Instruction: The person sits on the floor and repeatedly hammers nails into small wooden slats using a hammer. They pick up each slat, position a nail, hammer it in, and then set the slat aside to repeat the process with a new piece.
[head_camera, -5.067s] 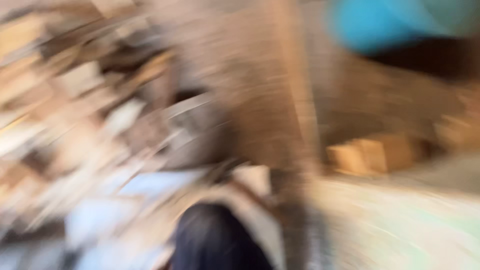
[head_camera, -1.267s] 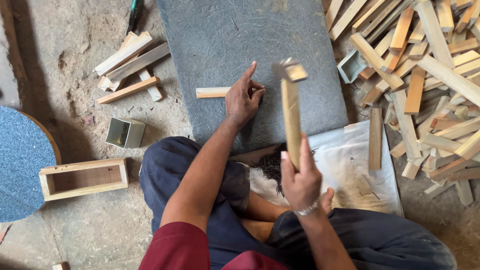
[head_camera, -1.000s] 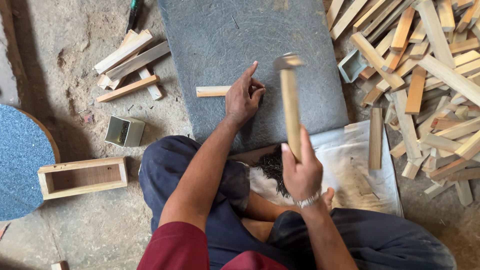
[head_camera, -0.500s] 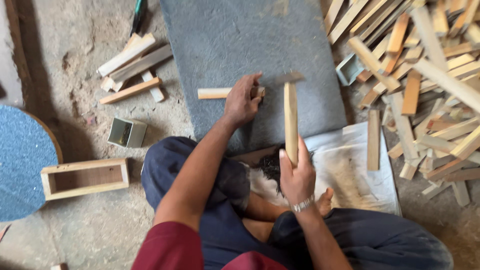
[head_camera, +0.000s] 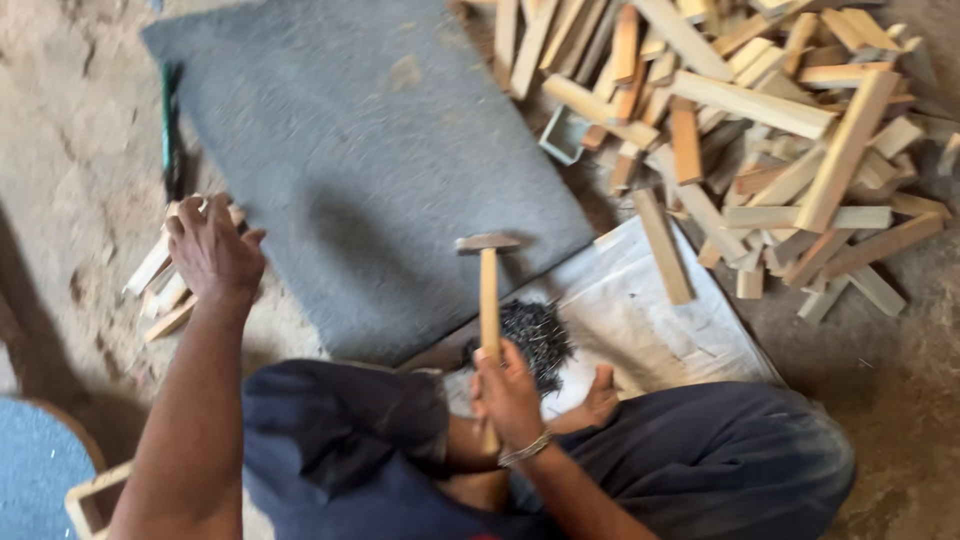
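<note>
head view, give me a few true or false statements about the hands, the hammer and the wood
1. The right hand holds a hammer by its wooden handle. True.
2. The left hand rests on the grey slab. False: it reaches over the small stack of wood strips beside the slab.
3. A big pile of wood strips lies on the person's right. True.
4. The dark nails lie on the slab. False: they lie on the white sheet.

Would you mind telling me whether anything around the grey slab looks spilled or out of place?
The nails lie in a loose dark heap on the white sheet, not in a container, close beside the right hand holding the hammer. Otherwise nothing stands out.
</note>
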